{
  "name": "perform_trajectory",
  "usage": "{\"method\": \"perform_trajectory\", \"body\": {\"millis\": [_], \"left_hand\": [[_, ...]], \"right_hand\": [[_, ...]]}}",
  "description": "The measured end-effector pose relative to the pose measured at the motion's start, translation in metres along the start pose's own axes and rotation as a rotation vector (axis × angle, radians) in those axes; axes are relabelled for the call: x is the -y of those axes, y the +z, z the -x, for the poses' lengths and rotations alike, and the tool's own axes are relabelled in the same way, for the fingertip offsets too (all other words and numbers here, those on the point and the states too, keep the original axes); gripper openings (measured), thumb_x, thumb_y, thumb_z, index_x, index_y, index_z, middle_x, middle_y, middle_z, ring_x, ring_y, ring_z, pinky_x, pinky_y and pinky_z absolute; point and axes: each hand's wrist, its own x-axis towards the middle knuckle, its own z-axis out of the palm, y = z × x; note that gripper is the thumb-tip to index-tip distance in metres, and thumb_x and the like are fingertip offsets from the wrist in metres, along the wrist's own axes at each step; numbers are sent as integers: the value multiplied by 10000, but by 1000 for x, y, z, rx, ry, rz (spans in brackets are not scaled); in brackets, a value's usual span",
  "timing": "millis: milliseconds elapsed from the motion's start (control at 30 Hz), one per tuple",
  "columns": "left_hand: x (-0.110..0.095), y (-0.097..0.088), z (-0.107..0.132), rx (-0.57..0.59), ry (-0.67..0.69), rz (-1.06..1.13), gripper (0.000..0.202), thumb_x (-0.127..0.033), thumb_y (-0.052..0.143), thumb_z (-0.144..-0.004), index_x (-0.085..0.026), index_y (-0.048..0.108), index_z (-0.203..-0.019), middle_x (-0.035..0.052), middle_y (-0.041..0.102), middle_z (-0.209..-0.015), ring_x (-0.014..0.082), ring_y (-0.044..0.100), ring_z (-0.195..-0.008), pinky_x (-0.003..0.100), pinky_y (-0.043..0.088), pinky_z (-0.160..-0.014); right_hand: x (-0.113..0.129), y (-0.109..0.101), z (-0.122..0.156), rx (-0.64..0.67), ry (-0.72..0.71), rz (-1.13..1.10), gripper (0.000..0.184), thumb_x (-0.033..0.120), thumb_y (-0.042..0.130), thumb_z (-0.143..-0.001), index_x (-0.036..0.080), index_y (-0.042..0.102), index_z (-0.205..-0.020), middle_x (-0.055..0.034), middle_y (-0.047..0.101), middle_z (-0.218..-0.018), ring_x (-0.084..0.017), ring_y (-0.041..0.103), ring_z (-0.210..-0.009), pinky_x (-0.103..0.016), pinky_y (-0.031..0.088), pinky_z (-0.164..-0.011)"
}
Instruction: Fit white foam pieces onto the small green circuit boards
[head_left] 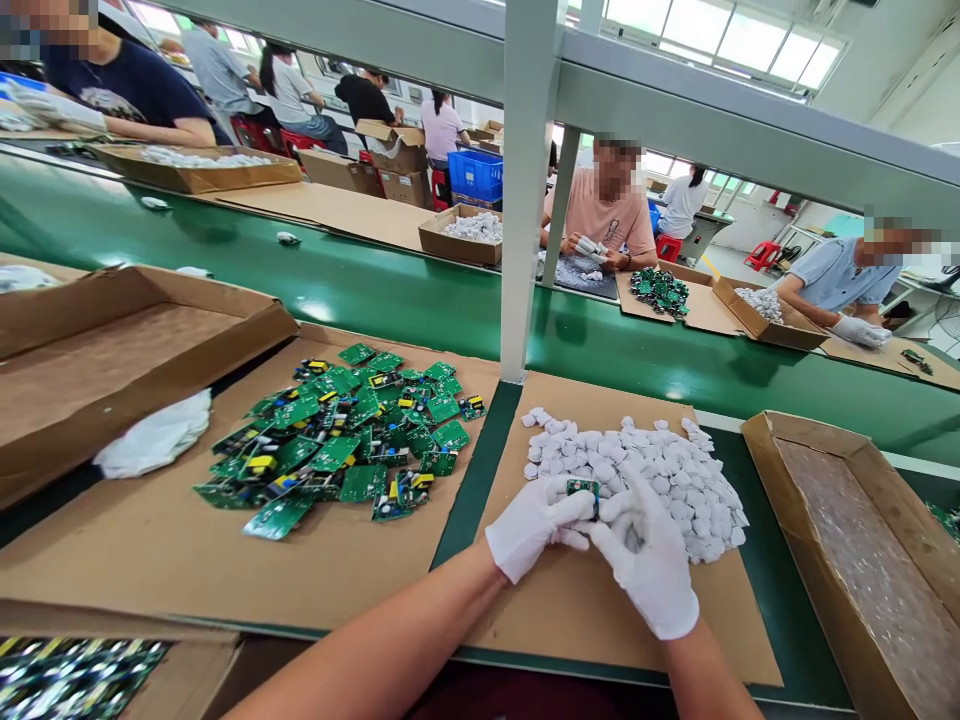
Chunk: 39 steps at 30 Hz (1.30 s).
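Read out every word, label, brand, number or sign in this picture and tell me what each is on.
No text is readable.
Pink shirt: chest print, too small.
Dark shirt: print, too blurred.
Piled green circuit boards: pale markings, too small.

The person's left hand (538, 522) and right hand (646, 555) each wear a plain white glove (671, 602), slightly creased, its short cuff ending at the wrist. Both forearms (390, 640) are bare. A patch of dark maroon clothing (502, 694) shows between them at the bottom edge.
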Motion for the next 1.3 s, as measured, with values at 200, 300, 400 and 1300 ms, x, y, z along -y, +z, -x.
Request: {"method": "perform_trajectory", "body": {"millis": [200, 300, 400, 1300], "left_hand": [[-1, 3, 1, 17, 44, -10, 289, -391, 690, -698, -123, 605, -764, 26, 578, -688, 104, 553, -611, 222, 475, -578], [1, 4, 0, 59, 63, 51, 285, -389, 682, -704, -129, 590, -776, 10, 556, -681, 98, 534, -618, 224, 469, -584], [2, 4, 0, 55, 65, 113, 313, -428, 635, -731, -138, 587, -838, 17, 562, -696, 110, 536, -617, 264, 480, -603], [-1, 31, 56, 48, 479, -388, 440, -543, 584, -722, -142, 647, -891, 46, 587, -787, 151, 539, -723, 307, 455, -721]], "right_hand": [[1, 3, 1, -174, -144, 306, 415, 286, 552, -818, 220, 532, -1227, -85, 599, -1009, -187, 600, -781, -345, 528, -729], [0, 10, -1, -225, -295, 439, 314, 257, 584, -810, 238, 622, -1121, -98, 580, -1145, -250, 568, -1019, -377, 508, -831], [-1, 11, -3, -299, -383, 488, 217, 212, 608, -810, 258, 672, -1012, -83, 614, -1089, -237, 587, -991, -368, 518, -807], [-24, 25, 28, -155, -75, 8, 448, 503, 571, -780, 179, 660, -1078, -89, 698, -1021, -265, 636, -973, -314, 541, -806]]}}
